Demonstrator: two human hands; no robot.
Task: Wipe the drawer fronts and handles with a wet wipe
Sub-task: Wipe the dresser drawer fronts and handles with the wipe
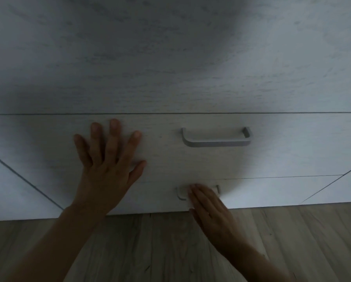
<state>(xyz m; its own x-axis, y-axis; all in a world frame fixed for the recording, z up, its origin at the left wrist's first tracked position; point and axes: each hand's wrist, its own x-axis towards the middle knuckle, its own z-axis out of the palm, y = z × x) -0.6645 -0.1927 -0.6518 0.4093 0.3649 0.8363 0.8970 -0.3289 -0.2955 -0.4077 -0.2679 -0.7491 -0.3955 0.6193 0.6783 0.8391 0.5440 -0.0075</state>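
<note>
White wet wipe (190, 204) | under right grip (209, 208) | on lower handle (179, 196)

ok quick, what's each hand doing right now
Left hand: open, fingers spread flat against the upper drawer front.
Right hand: open, straight fingers pressing the wet wipe onto the lower handle.

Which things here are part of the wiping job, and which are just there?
Part of the job:
wipe, under the right hand
lower handle, which that hand presses on
lower drawer front
upper drawer front, with the left hand flat on it
upper handle

Just there:
wooden floor
side panel
</note>
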